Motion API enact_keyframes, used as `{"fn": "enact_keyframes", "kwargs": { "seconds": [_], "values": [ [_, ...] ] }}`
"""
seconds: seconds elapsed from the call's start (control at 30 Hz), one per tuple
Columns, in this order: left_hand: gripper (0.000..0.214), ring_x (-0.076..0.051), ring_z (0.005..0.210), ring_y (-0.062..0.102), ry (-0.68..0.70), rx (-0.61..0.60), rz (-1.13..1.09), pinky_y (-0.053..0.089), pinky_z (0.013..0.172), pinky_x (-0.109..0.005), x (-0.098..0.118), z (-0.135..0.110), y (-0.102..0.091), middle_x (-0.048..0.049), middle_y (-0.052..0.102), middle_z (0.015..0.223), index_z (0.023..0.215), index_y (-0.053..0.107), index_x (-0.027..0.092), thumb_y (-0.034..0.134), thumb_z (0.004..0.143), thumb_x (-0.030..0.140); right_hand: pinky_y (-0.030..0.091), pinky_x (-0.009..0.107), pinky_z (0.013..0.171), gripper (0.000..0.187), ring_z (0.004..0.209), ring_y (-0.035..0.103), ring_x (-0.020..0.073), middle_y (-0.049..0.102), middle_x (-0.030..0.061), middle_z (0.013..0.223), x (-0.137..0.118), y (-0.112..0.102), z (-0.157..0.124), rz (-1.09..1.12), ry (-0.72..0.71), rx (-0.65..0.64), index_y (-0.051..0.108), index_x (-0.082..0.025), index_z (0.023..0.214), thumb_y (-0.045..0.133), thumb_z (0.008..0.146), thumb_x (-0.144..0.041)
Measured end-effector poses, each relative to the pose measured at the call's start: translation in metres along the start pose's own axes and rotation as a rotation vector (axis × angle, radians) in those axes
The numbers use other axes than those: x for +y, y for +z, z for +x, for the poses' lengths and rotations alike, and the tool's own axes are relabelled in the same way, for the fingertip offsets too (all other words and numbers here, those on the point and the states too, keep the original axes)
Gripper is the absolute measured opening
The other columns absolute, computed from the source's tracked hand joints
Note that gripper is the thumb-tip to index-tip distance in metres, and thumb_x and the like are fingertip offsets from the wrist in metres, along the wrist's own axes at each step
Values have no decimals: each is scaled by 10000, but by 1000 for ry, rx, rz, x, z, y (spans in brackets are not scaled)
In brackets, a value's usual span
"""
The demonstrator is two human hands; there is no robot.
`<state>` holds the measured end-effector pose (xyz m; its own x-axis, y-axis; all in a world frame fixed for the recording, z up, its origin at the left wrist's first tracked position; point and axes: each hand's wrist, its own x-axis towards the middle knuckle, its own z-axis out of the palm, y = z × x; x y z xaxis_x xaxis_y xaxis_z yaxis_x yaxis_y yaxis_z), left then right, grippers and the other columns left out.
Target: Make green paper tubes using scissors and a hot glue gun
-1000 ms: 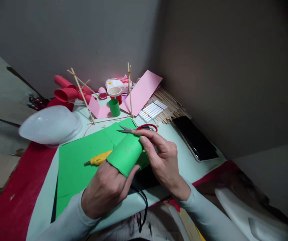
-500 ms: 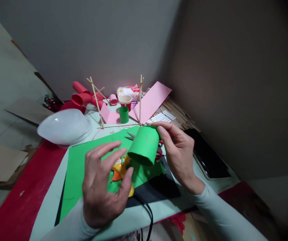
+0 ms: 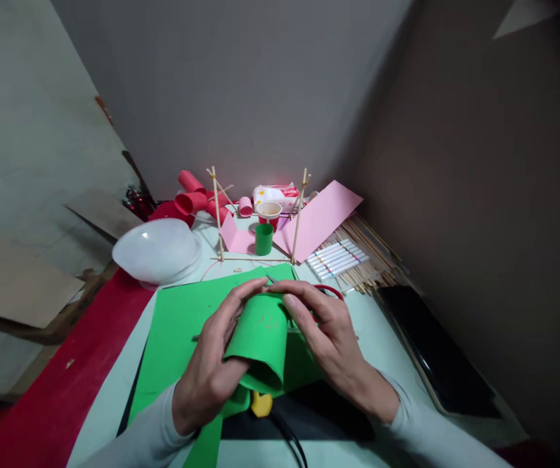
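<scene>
A rolled green paper tube [image 3: 263, 331] hangs over the table with its hollow end tilted toward me. My left hand [image 3: 214, 354] is closed on its left side, with the thumb by the lower opening. At the upper right edge, the fingers of my right hand [image 3: 329, 331] pinch the tube. Beneath lie green paper sheets [image 3: 182, 318] on a black mat [image 3: 309, 416]. Red-handled scissors [image 3: 331, 290] are partly covered by my right hand. A yellow tool with a black cord [image 3: 262, 404] shows below the tube; most of it is hidden.
Behind stands a stick frame [image 3: 217, 214] around a smaller green tube [image 3: 264, 240], a paper cup [image 3: 269, 212] and folded pink card [image 3: 326, 218]. White bowls [image 3: 156, 250] sit left, near red tubes [image 3: 192, 203]. Markers [image 3: 338, 259], sticks [image 3: 377, 250] and a black tablet [image 3: 431, 351] lie right.
My left hand has moved in from beside the tube and closed on it. Tube and right hand are lower in the picture. The view has shifted, and the yellow tool is now mostly covered.
</scene>
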<state>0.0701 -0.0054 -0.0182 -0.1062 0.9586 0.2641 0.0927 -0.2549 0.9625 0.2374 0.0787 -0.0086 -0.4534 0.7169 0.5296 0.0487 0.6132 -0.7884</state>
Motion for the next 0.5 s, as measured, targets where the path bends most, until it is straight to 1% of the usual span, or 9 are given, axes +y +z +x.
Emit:
{"fn": "enact_keyframes", "kwargs": {
  "seconds": [0.07, 0.17, 0.23, 0.3, 0.37, 0.4, 0.43, 0.47, 0.5],
  "values": [
    [620, -346, 1422, 540, -80, 6, -48, 484, 1150, -405, 3, 2, -1, -105, 597, 1527, 1443, 569, 228, 657, 835, 311, 556, 207, 777, 212, 914, 751, 134, 804, 25, 1062, 4, -3, -2, -37, -7, 5, 722, -210, 1160, 552, 1034, -217],
    [561, -357, 1383, 563, -202, 49, -145, 490, 1118, -415, 11, 5, -8, -108, 639, 1468, 1400, 605, 229, 646, 844, 296, 570, 196, 721, 209, 924, 762, 138, 797, 27, 1058, 10, -7, -5, -109, -8, 6, 706, -224, 1173, 544, 1041, -233],
    [550, -362, 1357, 580, -264, 124, -230, 496, 1095, -411, 21, 6, -17, -112, 673, 1413, 1376, 630, 228, 642, 831, 294, 580, 189, 694, 206, 896, 771, 133, 795, 26, 1061, 12, -11, -4, -154, -14, -33, 699, -234, 1164, 527, 1052, -234],
    [568, -345, 1318, 608, -301, 232, -307, 512, 1056, -369, 32, 4, -29, -99, 699, 1366, 1364, 646, 241, 660, 798, 292, 583, 188, 704, 198, 882, 775, 130, 797, 30, 1062, 10, -16, 3, -229, -66, -82, 692, -232, 1163, 528, 1052, -227],
    [590, -307, 1226, 661, -324, 346, -353, 543, 975, -307, 44, 1, -43, -77, 726, 1297, 1352, 653, 256, 695, 765, 303, 579, 195, 720, 186, 865, 772, 131, 798, 39, 1034, 5, -17, 18, -359, -158, -155, 686, -212, 1149, 530, 1049, -222],
    [593, -282, 1148, 692, -335, 399, -362, 558, 923, -282, 49, -1, -51, -67, 740, 1247, 1348, 654, 260, 712, 761, 317, 576, 204, 715, 186, 848, 768, 133, 796, 44, 1010, 1, -16, 29, -446, -199, -208, 679, -199, 1144, 519, 1050, -217],
    [591, -259, 1064, 714, -342, 447, -362, 571, 875, -264, 52, -2, -59, -60, 749, 1202, 1345, 653, 260, 726, 763, 335, 574, 218, 708, 190, 830, 763, 140, 792, 54, 989, -2, -12, 43, -531, -229, -272, 673, -182, 1129, 501, 1055, -216],
    [586, -242, 999, 724, -340, 488, -358, 583, 832, -252, 53, -4, -67, -54, 752, 1181, 1337, 657, 259, 741, 764, 344, 570, 237, 695, 206, 800, 754, 144, 787, 58, 972, -6, -5, 59, -683, -258, -354, 662, -170, 1129, 472, 1056, -205],
    [581, -237, 977, 727, -327, 525, -351, 593, 804, -245, 53, -5, -75, -52, 749, 1198, 1327, 662, 258, 757, 761, 350, 567, 264, 687, 199, 775, 744, 160, 779, 59, 948, -9, 4, 78, -758, -250, -408, 665, -163, 1136, 490, 1047, -197]
  ]
}}
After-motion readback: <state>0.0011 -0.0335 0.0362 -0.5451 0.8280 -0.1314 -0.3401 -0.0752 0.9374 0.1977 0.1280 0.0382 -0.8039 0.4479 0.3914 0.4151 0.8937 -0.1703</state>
